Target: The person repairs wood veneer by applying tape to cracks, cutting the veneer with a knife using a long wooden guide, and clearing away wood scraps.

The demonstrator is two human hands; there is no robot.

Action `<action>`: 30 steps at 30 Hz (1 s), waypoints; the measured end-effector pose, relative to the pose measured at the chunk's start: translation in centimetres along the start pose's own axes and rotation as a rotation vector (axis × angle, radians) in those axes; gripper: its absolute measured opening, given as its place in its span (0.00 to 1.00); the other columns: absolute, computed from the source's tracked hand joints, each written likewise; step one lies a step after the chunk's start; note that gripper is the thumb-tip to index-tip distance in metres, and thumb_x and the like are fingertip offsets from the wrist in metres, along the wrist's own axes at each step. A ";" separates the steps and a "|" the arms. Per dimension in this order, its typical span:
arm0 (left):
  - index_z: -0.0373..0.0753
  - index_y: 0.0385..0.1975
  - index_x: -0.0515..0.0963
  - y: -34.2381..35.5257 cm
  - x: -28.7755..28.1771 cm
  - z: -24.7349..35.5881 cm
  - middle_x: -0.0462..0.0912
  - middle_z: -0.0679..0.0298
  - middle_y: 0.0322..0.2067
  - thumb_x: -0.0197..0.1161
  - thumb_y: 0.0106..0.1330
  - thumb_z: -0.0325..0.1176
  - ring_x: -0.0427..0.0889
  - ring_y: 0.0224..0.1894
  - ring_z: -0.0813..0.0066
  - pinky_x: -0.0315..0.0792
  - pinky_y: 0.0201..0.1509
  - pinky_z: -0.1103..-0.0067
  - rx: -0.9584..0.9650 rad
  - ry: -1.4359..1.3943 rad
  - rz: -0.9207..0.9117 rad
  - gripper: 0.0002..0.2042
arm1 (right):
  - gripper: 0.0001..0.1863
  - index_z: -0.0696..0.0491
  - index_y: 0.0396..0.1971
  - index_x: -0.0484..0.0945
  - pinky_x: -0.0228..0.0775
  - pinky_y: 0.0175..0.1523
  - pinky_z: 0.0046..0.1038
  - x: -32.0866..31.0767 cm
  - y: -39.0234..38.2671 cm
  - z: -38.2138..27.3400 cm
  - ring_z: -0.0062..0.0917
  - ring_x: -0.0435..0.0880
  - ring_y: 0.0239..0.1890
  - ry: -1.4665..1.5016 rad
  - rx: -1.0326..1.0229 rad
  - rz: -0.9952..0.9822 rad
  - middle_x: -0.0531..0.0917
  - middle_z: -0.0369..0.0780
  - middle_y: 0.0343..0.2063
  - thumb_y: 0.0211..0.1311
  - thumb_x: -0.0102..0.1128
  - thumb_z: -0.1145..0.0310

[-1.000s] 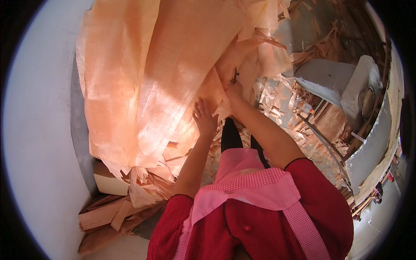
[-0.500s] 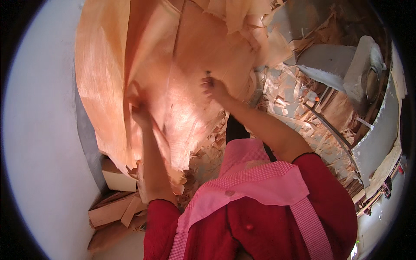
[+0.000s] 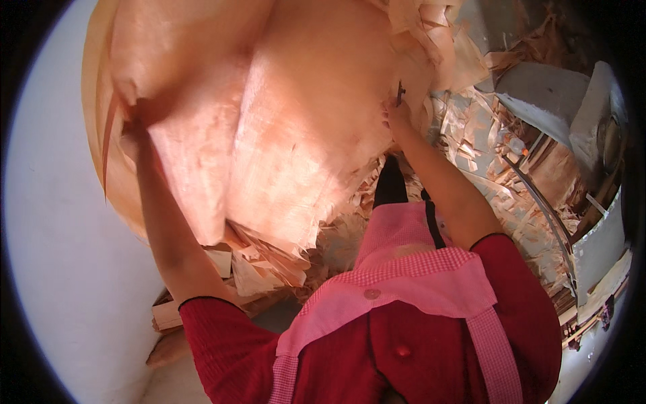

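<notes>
A big, thin sheet of pale orange wood veneer (image 3: 282, 121) fills the upper middle of the view, lifted and bowed toward me. My left hand (image 3: 132, 131) grips its left edge, fingers partly hidden behind the sheet. My right hand (image 3: 397, 111) is closed on the sheet's right edge, and a small dark tool or clip sticks up beside the fingers. Both arms reach up from red sleeves, over a pink checked apron (image 3: 404, 283).
Torn veneer strips and scraps (image 3: 484, 168) litter the floor at right and below the sheet. A grey machine or bench with a curved metal rail (image 3: 552, 215) stands at right. A white wall (image 3: 47, 256) runs along the left. Stacked wood offcuts (image 3: 175, 313) lie lower left.
The sheet has been raised and spread wide. My left hand moved far left and up along the edge; my right hand moved up and right with the other edge.
</notes>
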State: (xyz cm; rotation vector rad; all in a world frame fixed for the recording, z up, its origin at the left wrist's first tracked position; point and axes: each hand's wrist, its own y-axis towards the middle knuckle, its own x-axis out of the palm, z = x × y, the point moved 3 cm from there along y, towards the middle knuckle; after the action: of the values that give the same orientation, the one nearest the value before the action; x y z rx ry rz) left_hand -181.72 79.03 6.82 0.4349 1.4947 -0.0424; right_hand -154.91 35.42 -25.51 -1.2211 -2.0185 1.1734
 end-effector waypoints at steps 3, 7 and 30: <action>0.42 0.31 0.75 -0.4 3.1 -0.9 0.79 0.59 0.26 0.45 0.62 0.46 0.80 0.29 0.55 0.74 0.33 0.64 0.196 0.685 -0.016 0.15 | 0.05 0.50 0.30 0.69 0.61 0.21 0.23 0.6 0.6 0.1 0.17 0.70 0.21 -0.147 -0.120 0.082 0.72 0.31 0.22 0.58 0.52 0.65; 0.46 0.39 0.75 -2.7 5.6 1.0 0.81 0.55 0.28 0.48 0.61 0.48 0.80 0.31 0.56 0.74 0.31 0.67 -0.071 0.476 -0.166 0.16 | 0.11 0.57 0.28 0.71 0.64 0.22 0.24 1.3 1.7 0.5 0.21 0.71 0.19 -0.040 -0.140 0.193 0.74 0.34 0.20 0.57 0.56 0.64; 0.36 0.42 0.71 -6.1 0.3 0.7 0.79 0.49 0.30 0.60 0.53 0.40 0.79 0.30 0.47 0.72 0.31 0.62 0.159 0.259 -0.031 0.19 | 0.13 0.59 0.28 0.75 0.68 0.36 0.37 1.5 -0.1 0.1 0.41 0.79 0.31 -0.244 -0.196 0.357 0.79 0.49 0.25 0.51 0.57 0.63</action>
State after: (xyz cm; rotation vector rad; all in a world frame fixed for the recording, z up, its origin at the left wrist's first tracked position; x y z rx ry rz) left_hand -182.76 73.29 5.00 0.5615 1.7603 -0.1345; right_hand -155.74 36.68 -25.45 -1.6589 -2.1950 1.3703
